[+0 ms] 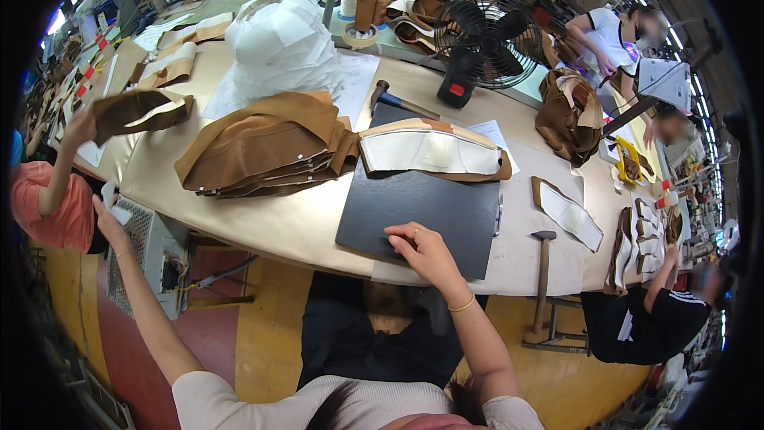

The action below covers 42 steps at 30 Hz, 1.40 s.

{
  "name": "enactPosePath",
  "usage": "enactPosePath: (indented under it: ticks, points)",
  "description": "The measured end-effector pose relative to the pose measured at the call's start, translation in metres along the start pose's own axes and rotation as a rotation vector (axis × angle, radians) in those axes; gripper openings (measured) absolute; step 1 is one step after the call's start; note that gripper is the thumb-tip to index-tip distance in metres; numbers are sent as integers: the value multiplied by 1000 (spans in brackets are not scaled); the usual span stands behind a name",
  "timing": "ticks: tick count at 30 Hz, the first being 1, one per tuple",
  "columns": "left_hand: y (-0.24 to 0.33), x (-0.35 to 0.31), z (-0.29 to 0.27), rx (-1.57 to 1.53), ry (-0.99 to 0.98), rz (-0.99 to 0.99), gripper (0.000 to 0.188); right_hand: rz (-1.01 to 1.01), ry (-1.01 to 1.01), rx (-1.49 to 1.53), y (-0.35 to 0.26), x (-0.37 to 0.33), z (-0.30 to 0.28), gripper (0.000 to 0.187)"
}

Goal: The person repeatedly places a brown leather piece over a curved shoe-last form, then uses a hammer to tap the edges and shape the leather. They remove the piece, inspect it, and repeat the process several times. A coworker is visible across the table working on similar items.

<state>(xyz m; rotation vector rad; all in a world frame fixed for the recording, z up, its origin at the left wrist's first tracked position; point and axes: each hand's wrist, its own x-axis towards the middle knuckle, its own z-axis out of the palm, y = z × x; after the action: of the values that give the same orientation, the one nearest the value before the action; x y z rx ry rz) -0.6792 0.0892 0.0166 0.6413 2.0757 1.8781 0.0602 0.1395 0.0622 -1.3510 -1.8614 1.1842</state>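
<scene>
My left hand [110,227] reaches far out to the left, past the table edge, its fingers closed on a thin white piece [119,210]. My right hand [426,255] rests at the near edge of a black board [414,219], holding nothing, with thumb and fingers slightly bent and apart. Across the board's far end lies a brown leather piece with white backing [430,151], a small pale patch on it. Left of the board is a stack of brown leather pieces [259,147]. A hammer with a blue handle [402,102] lies beyond the board.
A pile of white sheets [282,44] stands at the back left. A black fan [487,38] is at the back, a wooden-handled hammer [543,279] at the right edge. At left, a person in a pink shirt [52,203] handles a brown piece [139,115]. Others sit right.
</scene>
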Motion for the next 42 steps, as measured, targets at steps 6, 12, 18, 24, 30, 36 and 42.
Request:
enactPosePath:
  ticks: [6,12,18,24,30,36,42]
  points:
    - [89,-174,173,-337,-777,-160,63,-263,-36,58,-66,34,17,42]
    - [185,-321,262,-340,-1322,83,85,-399,-37,264,-111,68,46,50]
    - [210,-330,299,-497,-1226,-349,84,-250,58,533,-119,96,26,22]
    - [202,-238,355,49,-679,650,54,-386,205,411,-125,179,-2,23]
    - [224,-188,422,669,-168,1064,44,-450,133,602,-148,289,-9,32]
    - [228,-190,422,689,-199,992,38,-355,162,387,-173,342,-5,38]
    - [219,-197,402,485,-419,891,34,-384,107,177,-182,344,8,47]
